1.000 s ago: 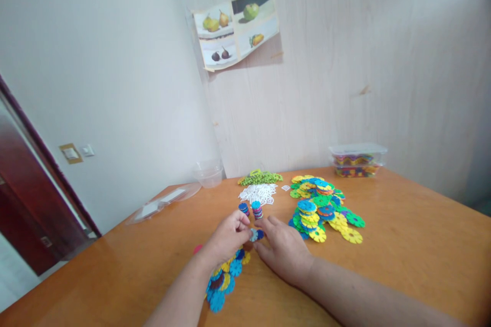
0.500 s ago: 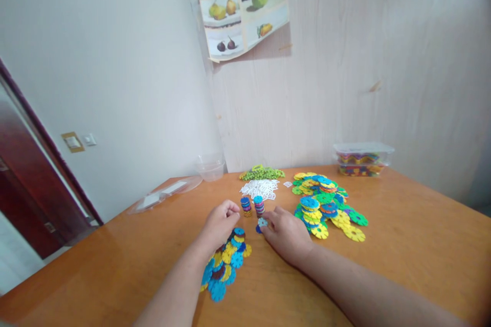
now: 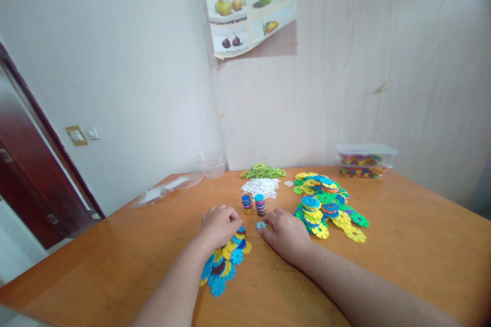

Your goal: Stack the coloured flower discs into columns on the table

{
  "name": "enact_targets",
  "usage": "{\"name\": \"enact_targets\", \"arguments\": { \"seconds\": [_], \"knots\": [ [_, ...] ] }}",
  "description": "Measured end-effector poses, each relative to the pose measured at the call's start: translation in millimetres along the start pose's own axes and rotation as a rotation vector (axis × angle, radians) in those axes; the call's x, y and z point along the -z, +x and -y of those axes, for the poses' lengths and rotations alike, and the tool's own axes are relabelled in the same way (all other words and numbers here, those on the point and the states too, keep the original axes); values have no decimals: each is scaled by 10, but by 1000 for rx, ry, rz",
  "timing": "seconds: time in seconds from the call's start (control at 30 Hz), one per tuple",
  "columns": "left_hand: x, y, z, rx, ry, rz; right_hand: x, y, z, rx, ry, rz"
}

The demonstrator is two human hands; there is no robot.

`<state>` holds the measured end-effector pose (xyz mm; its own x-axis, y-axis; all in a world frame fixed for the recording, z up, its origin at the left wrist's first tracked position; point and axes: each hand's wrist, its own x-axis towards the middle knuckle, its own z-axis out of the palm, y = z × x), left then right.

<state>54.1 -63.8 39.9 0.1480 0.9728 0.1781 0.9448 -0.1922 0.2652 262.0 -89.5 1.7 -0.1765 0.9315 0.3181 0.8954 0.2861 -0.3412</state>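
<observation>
My left hand (image 3: pixel 219 226) is over the far end of a pile of notched plastic discs (image 3: pixel 237 256) in blue, yellow and brown. Its fingers are curled together, and whatever they may hold is hidden. My right hand (image 3: pixel 287 231) rests low on the table, with thumb and fingers closed at the edge of a light-blue disc (image 3: pixel 261 225). Just beyond the hands stand two upright stacks of small discs: a left stack (image 3: pixel 247 204) with blue on top and yellow at the bottom, and a right stack (image 3: pixel 260 205) topped with light blue.
Larger notched discs (image 3: pixel 326 209) lie heaped on the right. Behind the stacks are white flat pieces (image 3: pixel 261 187) and green pieces (image 3: pixel 264 171). A clear bowl (image 3: pixel 212 164), a plastic bag (image 3: pixel 166 190) and a lidded box (image 3: pixel 366 161) stand or lie toward the wall.
My left hand has moved slightly down and left, onto the pile's far end. The dark-blue disc under the light-blue one no longer shows. The view has shifted slightly.
</observation>
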Motion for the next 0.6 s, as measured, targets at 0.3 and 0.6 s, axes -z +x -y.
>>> {"name": "enact_targets", "arguments": {
  "seconds": [0.3,0.6],
  "knots": [
    [7,-29,-42,10,73,74,-23,14,3,-15,25,-4],
    [-108,4,-16,42,-385,79,40,-17,34,11,12,-19]
  ]
}}
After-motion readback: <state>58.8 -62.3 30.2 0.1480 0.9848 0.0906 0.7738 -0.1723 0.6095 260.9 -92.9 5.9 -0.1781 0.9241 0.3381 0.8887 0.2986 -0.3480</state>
